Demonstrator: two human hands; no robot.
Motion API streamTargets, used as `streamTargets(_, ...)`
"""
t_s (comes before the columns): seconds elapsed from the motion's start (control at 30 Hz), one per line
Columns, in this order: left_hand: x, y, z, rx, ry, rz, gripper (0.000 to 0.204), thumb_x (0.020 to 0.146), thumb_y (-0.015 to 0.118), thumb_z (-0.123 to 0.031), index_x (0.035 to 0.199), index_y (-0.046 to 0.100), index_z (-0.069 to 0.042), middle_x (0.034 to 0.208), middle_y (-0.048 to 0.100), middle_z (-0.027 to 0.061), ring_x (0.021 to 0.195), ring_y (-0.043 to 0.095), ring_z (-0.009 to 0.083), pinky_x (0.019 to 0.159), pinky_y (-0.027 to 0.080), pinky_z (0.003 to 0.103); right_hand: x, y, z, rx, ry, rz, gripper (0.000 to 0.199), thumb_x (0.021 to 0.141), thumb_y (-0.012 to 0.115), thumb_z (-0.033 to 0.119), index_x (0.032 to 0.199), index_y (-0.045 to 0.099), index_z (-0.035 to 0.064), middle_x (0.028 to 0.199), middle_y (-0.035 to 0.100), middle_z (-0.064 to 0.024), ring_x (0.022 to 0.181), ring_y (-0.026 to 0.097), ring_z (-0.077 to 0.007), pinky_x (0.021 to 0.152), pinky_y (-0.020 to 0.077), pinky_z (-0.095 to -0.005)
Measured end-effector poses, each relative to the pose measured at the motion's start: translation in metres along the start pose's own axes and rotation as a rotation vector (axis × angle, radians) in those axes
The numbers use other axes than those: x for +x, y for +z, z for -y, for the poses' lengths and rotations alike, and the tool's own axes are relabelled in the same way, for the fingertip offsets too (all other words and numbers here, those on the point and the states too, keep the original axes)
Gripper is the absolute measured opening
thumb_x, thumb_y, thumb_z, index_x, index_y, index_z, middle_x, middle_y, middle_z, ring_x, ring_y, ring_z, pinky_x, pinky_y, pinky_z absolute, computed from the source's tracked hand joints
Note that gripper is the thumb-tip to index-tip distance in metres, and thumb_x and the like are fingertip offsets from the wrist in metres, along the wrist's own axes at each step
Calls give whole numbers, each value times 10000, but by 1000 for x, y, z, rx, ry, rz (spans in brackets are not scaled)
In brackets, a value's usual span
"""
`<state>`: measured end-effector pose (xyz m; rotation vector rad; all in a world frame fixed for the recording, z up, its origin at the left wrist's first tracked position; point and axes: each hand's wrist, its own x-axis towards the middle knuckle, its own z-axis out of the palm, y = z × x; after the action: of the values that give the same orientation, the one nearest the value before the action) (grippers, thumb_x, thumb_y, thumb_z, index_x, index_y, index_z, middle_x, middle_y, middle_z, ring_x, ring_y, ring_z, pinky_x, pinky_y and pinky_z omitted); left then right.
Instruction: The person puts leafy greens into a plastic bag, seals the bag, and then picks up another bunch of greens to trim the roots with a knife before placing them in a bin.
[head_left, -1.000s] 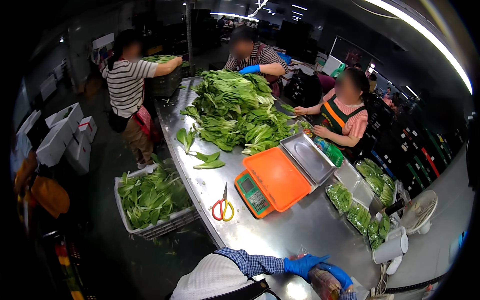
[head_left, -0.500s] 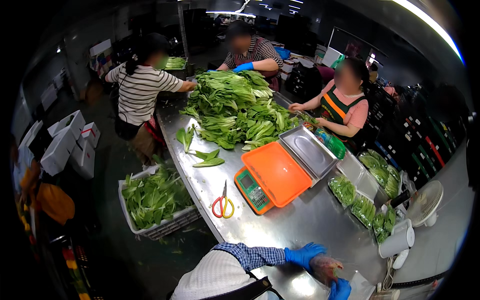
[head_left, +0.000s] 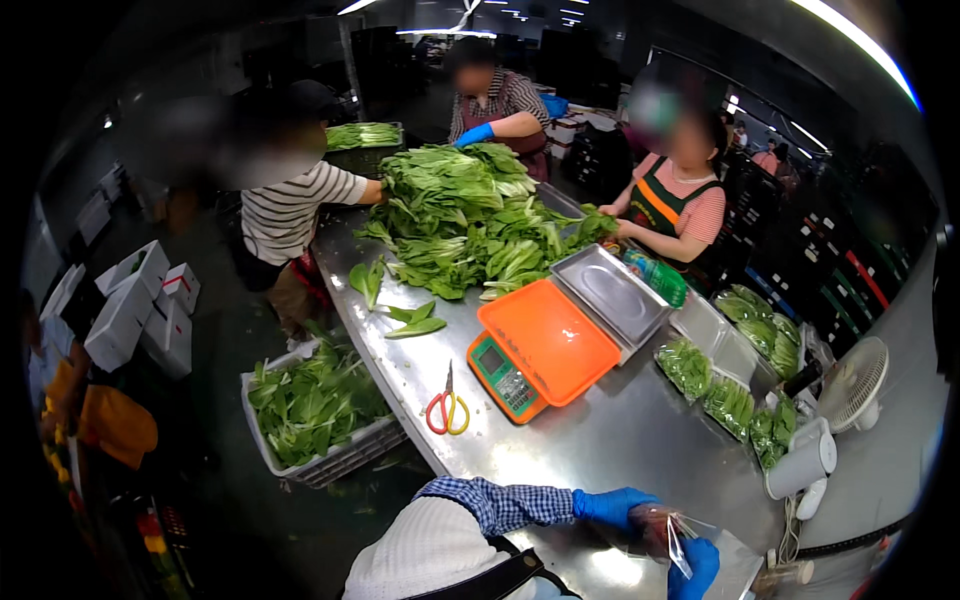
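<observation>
My left hand (head_left: 610, 505), in a blue glove with a checked sleeve, reaches over the steel table (head_left: 640, 440) at the bottom edge. My right hand (head_left: 697, 568), also blue-gloved, sits just below and to the right of it. Both grip a clear plastic bag (head_left: 662, 528) between them; what is inside it is too blurred to tell. Up the table from my hands stands an orange-topped scale (head_left: 545, 345), with red and yellow scissors (head_left: 447, 410) to its left.
A big heap of leafy greens (head_left: 470, 215) covers the far table, where three people work. A metal-tray scale (head_left: 612, 295), bagged greens (head_left: 725, 395), a small white fan (head_left: 850, 385), a floor crate of greens (head_left: 315, 410) and white boxes (head_left: 135, 305) are also in view.
My right hand has dropped lower and my left has risen slightly, with the bag now stretched between them. The person in the striped shirt has leaned further onto the heap of greens.
</observation>
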<state>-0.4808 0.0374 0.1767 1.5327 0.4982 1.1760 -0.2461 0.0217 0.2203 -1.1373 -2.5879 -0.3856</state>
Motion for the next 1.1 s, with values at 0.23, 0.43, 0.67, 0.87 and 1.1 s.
streamTargets(0.23, -16, 1, 55, 328, -44, 32, 483, 651, 732, -201, 1075, 554, -54, 1040, 587, 106, 961, 539, 178, 835, 433, 337, 12, -59, 31, 104, -43, 43, 184, 830, 561, 175, 862, 631, 8, 709, 601, -147, 656, 569, -293, 599, 440, -385)
streamTargets(0.43, -1, 0, 122, 326, 50, -193, 407, 650, 724, -243, 996, 589, -75, 889, 635, 109, 826, 573, 154, 782, 450, 336, 15, -20, -11, -104, -250, 35, 124, 749, 626, 204, 807, 652, 98, 666, 571, -109, 581, 524, -278, 529, 414, -406)
streamTargets(0.67, -41, -15, 67, 317, -47, -372, 448, 639, 739, -259, 1020, 584, -81, 935, 629, 92, 852, 563, 152, 775, 449, 332, 59, -62, 48, 228, 21, 135, 141, 785, 600, 202, 789, 669, 80, 652, 599, -152, 565, 553, -321, 531, 447, -398)
streamTargets(0.87, -63, -18, 65, 325, -87, -471, 458, 629, 746, -257, 1018, 582, -80, 944, 625, 89, 856, 560, 152, 769, 449, 332, 80, -89, 75, 270, -262, -142, 115, 784, 607, 187, 750, 666, 94, 597, 579, -103, 532, 550, -266, 488, 428, -369)
streamTargets(1.1, -63, -8, 64, 312, -102, -460, 511, 598, 769, -254, 1038, 574, -81, 962, 618, 82, 875, 554, 152, 774, 449, 330, 58, -48, 36, -80, -256, -103, 120, 793, 592, 209, 773, 611, 93, 653, 587, -92, 572, 565, -246, 505, 440, -358)
